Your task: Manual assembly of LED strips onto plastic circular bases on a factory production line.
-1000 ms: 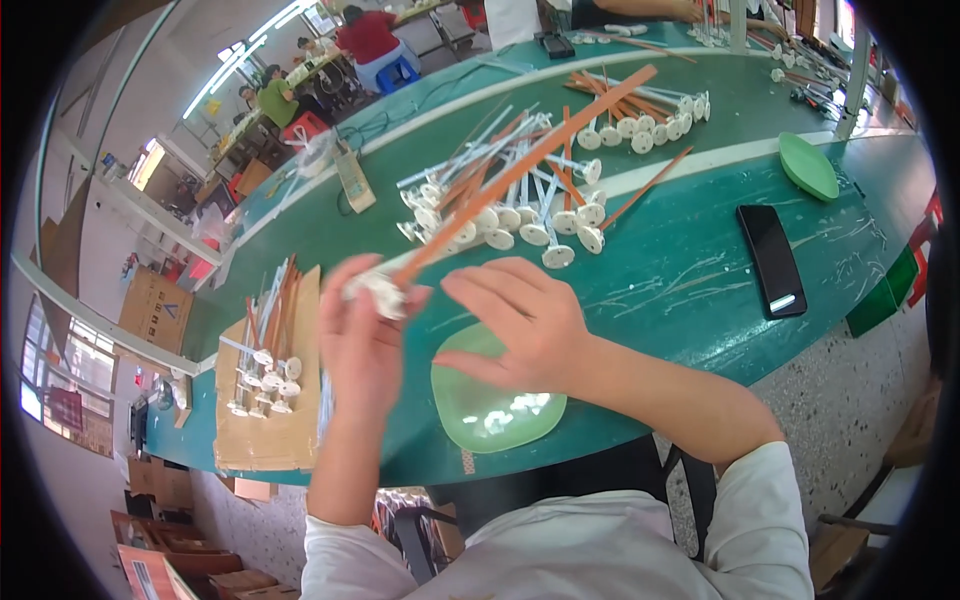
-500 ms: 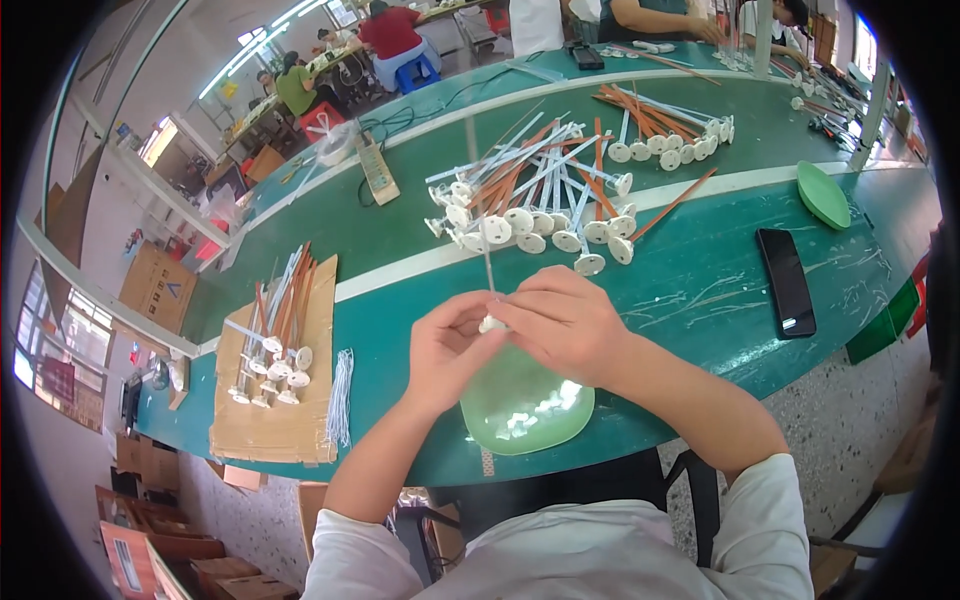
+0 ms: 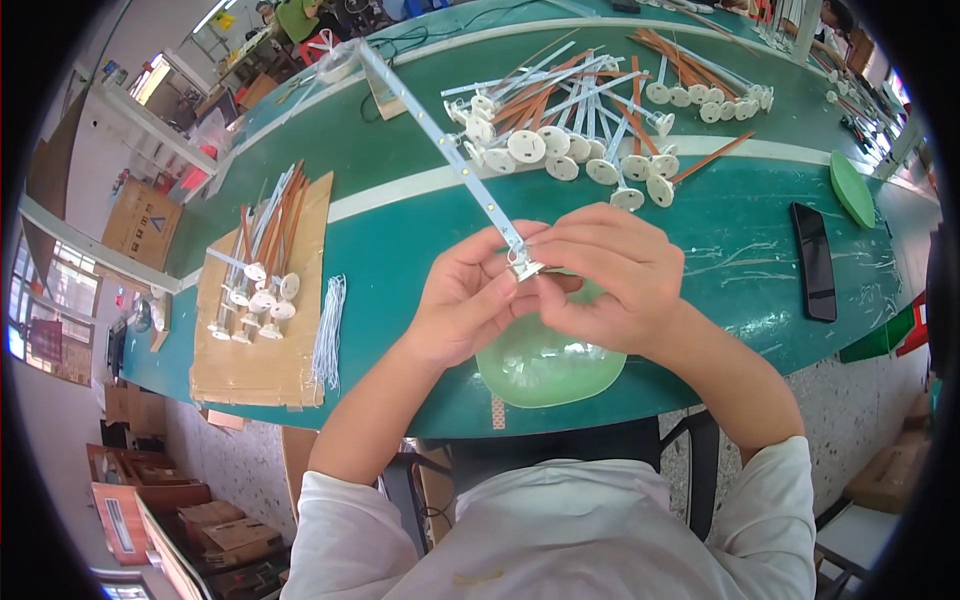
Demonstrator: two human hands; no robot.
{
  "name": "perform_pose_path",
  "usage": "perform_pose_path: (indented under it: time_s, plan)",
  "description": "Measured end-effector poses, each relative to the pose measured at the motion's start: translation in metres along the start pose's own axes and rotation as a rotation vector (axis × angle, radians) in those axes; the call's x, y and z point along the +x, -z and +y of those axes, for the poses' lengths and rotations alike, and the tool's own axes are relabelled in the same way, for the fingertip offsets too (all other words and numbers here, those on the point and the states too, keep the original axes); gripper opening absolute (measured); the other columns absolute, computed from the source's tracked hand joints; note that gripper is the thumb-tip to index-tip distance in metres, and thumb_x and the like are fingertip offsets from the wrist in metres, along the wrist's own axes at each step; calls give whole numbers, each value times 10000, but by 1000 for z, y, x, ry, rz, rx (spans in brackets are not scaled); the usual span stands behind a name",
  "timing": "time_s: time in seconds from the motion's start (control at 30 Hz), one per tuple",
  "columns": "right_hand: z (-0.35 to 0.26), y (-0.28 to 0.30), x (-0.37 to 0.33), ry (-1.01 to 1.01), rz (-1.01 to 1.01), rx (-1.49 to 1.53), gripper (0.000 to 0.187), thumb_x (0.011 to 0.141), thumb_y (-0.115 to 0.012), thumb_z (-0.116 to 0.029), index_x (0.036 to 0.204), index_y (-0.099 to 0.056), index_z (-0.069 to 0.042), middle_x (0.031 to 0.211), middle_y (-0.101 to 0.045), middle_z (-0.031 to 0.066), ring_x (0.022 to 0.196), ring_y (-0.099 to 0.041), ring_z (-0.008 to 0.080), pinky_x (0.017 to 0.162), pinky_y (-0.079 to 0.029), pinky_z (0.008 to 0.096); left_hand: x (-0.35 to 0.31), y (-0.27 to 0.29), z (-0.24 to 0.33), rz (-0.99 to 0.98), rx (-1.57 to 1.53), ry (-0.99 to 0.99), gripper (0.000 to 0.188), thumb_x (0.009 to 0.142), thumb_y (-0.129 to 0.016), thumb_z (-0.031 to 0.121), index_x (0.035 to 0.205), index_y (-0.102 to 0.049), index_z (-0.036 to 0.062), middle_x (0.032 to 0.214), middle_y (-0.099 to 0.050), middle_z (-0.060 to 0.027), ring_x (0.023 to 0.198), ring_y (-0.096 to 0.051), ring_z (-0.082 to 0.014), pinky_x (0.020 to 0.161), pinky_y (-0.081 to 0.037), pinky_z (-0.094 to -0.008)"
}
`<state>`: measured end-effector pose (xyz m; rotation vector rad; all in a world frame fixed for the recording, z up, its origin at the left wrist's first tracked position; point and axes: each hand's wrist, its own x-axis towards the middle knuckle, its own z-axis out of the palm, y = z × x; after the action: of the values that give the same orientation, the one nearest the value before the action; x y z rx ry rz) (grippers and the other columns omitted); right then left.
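A narrow pale LED strip (image 3: 465,171) leans up and to the left from a small white base (image 3: 526,269). My left hand (image 3: 455,300) pinches that base between thumb and fingers. Closed at the joint of strip and base is my right hand (image 3: 615,270), its thumb and fingertips touching the piece; fine wire shows there. Below both hands sits a shiny green dish (image 3: 555,370), whose contents I cannot make out. Beyond them lies a pile of similar strips with white round bases (image 3: 525,146), some strips pale and some orange-brown.
At left, more strips with round bases (image 3: 262,302) lie on a cardboard sheet (image 3: 215,370), beside a bundle of white wires (image 3: 330,330). A black phone (image 3: 815,260) and another green dish (image 3: 852,190) lie at right. A second strip pile (image 3: 700,92) is farther back.
The LED strip has turned from upright and edge-on to leaning left, its dotted face showing. My view has tilted down, so the table appears higher. Both hands still grip the piece.
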<state>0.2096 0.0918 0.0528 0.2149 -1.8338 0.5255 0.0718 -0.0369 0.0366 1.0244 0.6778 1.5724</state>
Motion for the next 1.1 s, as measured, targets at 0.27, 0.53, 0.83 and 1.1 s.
perform_pose_path:
  time_s: [0.27, 0.53, 0.83, 1.1]
  plan:
    - [7, 4, -1, -104, -113, 44, 210, 693, -719, 69, 893, -696, 10, 857, -716, 121, 754, -687, 266, 647, -556, 317, -1, 10, -5, 50, -163, 34, 495, 1010, -539, 212, 1419, -374, -14, 1355, -518, -193, 1243, -555, -351, 1056, -462, -471]
    - [12, 4, -7, -151, -154, 7, 180, 763, -704, 46, 938, -705, 3, 897, -722, 117, 772, -690, 250, 670, -549, 303, 4, 15, 0, 85, 34, 35, 482, 1006, -547, 225, 1390, -417, -35, 1305, -569, -179, 1185, -601, -298, 1009, -510, -413]
    - [14, 29, -6, -263, -658, 36, 192, 679, -760, -44, 859, -695, -33, 850, -686, 94, 819, -648, 284, 731, -526, 362, 7, 27, 9, 424, 282, -144, 328, 968, -622, 170, 1244, -563, 5, 1172, -662, -194, 916, -670, -196, 788, -516, -294]
    - [9, 33, -2, -296, -1289, 95, 157, 625, -738, -73, 775, -703, -44, 791, -670, 87, 827, -610, 312, 728, -506, 404, 7, 18, 0, 396, 307, -79, 295, 910, -690, 117, 1162, -583, 7, 1123, -679, -204, 871, -660, -163, 744, -517, -267]
